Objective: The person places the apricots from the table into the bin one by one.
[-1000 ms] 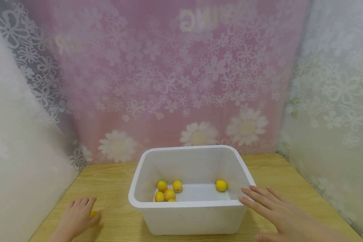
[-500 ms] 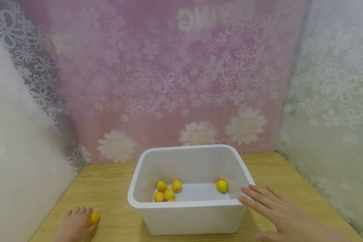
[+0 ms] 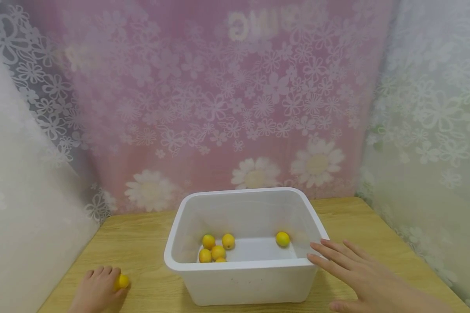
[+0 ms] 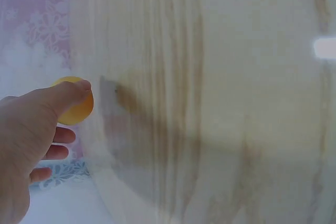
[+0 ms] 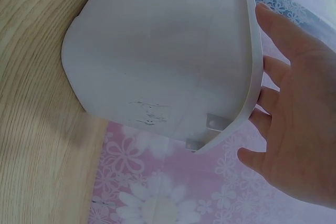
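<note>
At the left of the table, my left hand (image 3: pixel 95 289) pinches a small yellow-orange citrus fruit (image 3: pixel 122 281). The left wrist view has the thumb over this fruit (image 4: pixel 79 109), and a shadow falls on the wood beside it. A white plastic tub (image 3: pixel 248 282) stands mid-table. Inside lie several similar fruits (image 3: pixel 218 252) clustered at the left, and a lone fruit (image 3: pixel 283 238) near the right wall. With fingers spread, my right hand (image 3: pixel 370 276) is at the tub's right front corner. Its fingertips meet the rim (image 5: pixel 255 72) in the right wrist view.
Wood-grain table (image 3: pixel 149 243) surrounds the tub on both sides. A pink flowered curtain (image 3: pixel 219 108) hangs behind, with pale flowered sheets at the left and right (image 3: pixel 431 152).
My left hand has moved slightly lower, and more of the fruit shows beside the fingers. In the tub, the lone fruit has turned and shifted a little left. The right hand stays put.
</note>
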A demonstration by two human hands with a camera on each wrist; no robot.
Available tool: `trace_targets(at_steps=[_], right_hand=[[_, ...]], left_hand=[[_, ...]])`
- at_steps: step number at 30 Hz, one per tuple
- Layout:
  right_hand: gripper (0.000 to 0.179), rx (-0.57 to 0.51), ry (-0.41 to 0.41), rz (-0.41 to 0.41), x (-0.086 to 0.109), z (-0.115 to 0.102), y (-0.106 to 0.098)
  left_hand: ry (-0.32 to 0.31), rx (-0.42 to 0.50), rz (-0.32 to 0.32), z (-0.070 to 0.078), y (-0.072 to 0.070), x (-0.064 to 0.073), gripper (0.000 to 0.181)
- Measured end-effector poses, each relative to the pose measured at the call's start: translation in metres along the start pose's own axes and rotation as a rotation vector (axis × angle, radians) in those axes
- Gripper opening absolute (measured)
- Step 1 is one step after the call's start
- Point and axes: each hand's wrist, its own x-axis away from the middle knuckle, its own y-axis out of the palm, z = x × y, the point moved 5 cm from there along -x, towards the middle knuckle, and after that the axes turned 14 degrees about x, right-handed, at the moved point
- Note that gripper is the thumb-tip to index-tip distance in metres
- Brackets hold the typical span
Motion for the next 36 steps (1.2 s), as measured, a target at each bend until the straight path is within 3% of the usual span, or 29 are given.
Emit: trace_targets(at_steps=[6,15,27,36], right_hand=[[0.081,-0.009,0.001,0.006,0.001,0.0,0.0],[0.082,-0.009,0.018,-0.003,0.0,-0.001,-0.001],[0.083,-0.014,-0.011,0.03,0.0,-0.001,-0.001],[0.084,-0.029,-0.008,0.025,0.001,0.0,0.0]], left_hand=[[0.099,-0.009,0.114,0.009,-0.015,-0.006,0.039],[0.123,0.044,0.123,0.019,-0.036,-0.019,0.042],[0.158,0.056,0.193,0.041,-0.07,-0.034,0.046],[0.235,0.007,0.285,0.062,-0.101,-0.056,0.045]])
